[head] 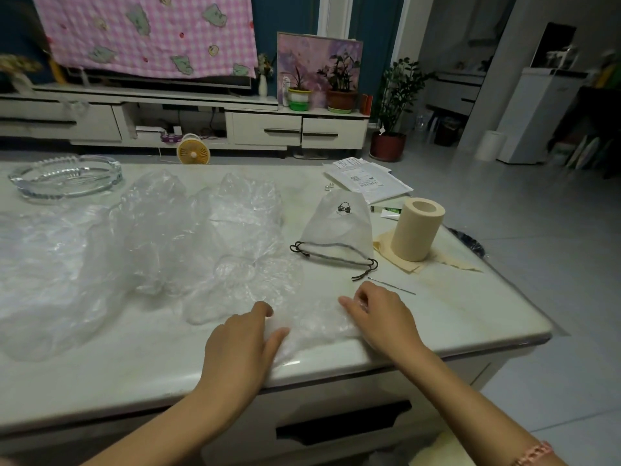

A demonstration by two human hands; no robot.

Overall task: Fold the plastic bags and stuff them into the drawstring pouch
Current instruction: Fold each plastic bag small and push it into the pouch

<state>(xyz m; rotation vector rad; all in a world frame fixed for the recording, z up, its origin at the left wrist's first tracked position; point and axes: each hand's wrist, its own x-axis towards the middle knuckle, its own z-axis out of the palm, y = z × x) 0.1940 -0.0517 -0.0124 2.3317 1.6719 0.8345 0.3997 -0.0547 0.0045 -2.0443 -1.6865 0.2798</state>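
Observation:
Several crumpled clear plastic bags lie spread over the left and middle of the pale table. One clear bag lies at the front edge between my hands. My left hand rests on its left side, fingers fairly straight and thumb out. My right hand lies on its right side with fingertips curled, pinching the plastic. The white drawstring pouch, with a black logo and dark cord, lies flat just behind my right hand, mouth toward me.
A glass ashtray sits at the far left. A roll of beige paper stands right of the pouch on loose sheets. Papers, a small tube and a thin metal pin lie nearby. The table's right edge is close.

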